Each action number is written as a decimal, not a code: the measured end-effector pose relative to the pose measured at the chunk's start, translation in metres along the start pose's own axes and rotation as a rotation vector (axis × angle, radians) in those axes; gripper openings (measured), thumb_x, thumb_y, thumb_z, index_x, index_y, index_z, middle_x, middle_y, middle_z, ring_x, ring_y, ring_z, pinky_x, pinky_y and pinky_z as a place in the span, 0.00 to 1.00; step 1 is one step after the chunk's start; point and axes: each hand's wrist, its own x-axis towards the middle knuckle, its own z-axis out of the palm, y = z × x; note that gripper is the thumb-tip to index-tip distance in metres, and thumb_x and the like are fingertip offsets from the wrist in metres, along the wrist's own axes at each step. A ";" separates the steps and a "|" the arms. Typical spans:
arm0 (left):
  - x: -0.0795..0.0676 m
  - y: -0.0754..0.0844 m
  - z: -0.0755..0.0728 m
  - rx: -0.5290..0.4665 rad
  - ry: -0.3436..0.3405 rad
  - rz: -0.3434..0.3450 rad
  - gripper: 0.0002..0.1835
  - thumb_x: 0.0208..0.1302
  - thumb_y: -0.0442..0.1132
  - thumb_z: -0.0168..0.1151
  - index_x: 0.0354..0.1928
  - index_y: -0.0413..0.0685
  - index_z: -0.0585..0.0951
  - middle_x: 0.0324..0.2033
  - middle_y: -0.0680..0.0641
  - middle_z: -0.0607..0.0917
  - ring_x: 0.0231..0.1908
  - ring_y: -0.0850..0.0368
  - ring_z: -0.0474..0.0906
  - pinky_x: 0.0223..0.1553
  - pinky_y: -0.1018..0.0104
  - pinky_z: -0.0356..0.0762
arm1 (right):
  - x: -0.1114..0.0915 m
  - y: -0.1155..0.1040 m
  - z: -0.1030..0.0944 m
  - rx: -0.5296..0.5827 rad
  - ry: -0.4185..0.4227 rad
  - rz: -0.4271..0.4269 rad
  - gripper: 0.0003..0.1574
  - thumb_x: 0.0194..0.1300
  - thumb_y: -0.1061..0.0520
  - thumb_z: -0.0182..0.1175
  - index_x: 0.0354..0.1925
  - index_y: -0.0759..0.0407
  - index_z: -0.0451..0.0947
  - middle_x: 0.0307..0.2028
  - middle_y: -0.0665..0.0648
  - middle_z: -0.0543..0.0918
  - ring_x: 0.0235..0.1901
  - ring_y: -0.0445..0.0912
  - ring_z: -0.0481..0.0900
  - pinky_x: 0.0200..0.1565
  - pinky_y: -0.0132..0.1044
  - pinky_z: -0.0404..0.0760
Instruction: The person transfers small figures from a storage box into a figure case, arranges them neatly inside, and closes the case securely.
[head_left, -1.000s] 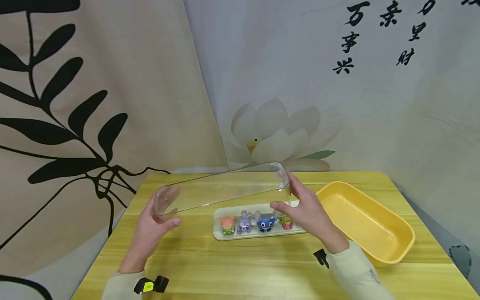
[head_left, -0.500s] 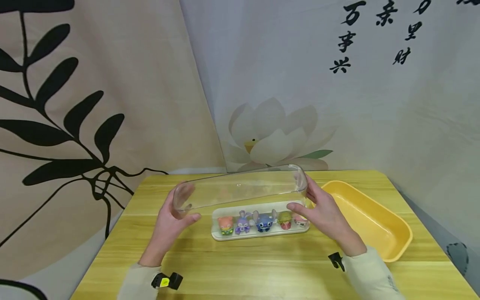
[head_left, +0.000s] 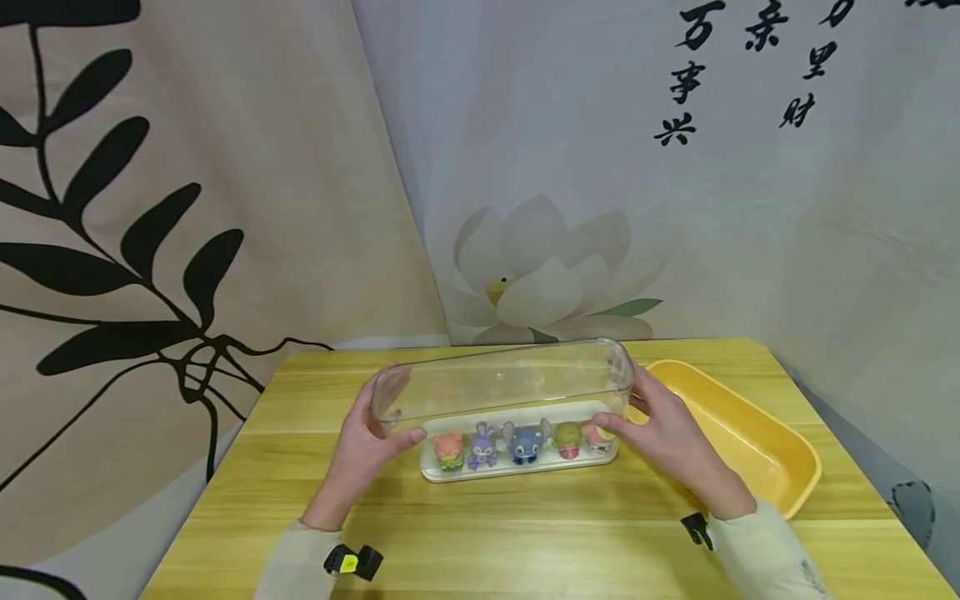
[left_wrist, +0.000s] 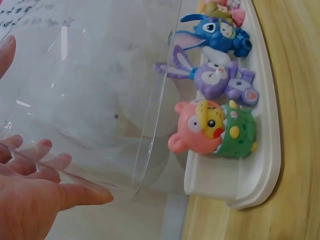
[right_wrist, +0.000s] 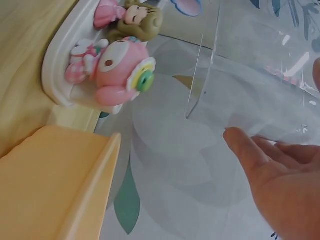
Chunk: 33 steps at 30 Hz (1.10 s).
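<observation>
Both my hands hold a clear plastic cover (head_left: 498, 377) by its two ends, open side down. My left hand (head_left: 358, 457) grips the left end, and my right hand (head_left: 678, 442) grips the right end. The cover hangs slightly tilted over a white tray (left_wrist: 267, 172), apart from it. On this tray several small figurines stand in a row: a pink-hooded one (left_wrist: 212, 129), a purple rabbit (left_wrist: 217, 80), a blue long-eared one (left_wrist: 216, 35), a brown-haired girl (right_wrist: 137, 21) and a pink one with a yellow-green flower (right_wrist: 117, 67).
A yellow plastic basin (head_left: 780, 467) stands on the right of the wooden table (head_left: 525, 542), close to my right hand. A fabric backdrop (head_left: 600, 150) with printed leaves, a flower and characters hangs behind the table.
Both hands have carried the clear cover to the right and slightly down, so that it is now above the row of figurines. The tray and basin stay in place on the table.
</observation>
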 end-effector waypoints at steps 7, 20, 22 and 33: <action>0.005 -0.006 0.011 -0.010 -0.004 0.002 0.49 0.57 0.30 0.75 0.79 0.50 0.61 0.75 0.47 0.67 0.76 0.48 0.58 0.77 0.40 0.53 | -0.004 0.008 -0.003 0.016 0.037 -0.020 0.45 0.65 0.55 0.73 0.75 0.59 0.67 0.70 0.60 0.69 0.67 0.57 0.71 0.64 0.50 0.74; 0.008 -0.015 0.024 -0.023 -0.018 -0.039 0.50 0.58 0.29 0.75 0.79 0.56 0.60 0.75 0.47 0.65 0.72 0.45 0.62 0.71 0.43 0.65 | -0.007 0.024 -0.002 0.010 -0.002 0.031 0.43 0.67 0.55 0.72 0.72 0.63 0.65 0.62 0.64 0.80 0.64 0.61 0.78 0.63 0.38 0.78; 0.008 -0.017 0.025 -0.030 -0.018 -0.038 0.51 0.57 0.28 0.75 0.79 0.56 0.60 0.74 0.47 0.65 0.72 0.43 0.63 0.71 0.41 0.64 | -0.007 0.026 -0.001 0.018 -0.015 0.034 0.43 0.68 0.56 0.72 0.73 0.64 0.64 0.62 0.66 0.80 0.64 0.63 0.78 0.62 0.50 0.80; 0.008 -0.030 0.026 -0.043 -0.064 0.026 0.51 0.61 0.28 0.74 0.81 0.51 0.56 0.78 0.47 0.61 0.75 0.44 0.57 0.75 0.39 0.56 | -0.007 0.038 0.006 0.019 -0.052 0.058 0.53 0.69 0.53 0.70 0.81 0.62 0.53 0.71 0.71 0.71 0.66 0.67 0.74 0.64 0.59 0.75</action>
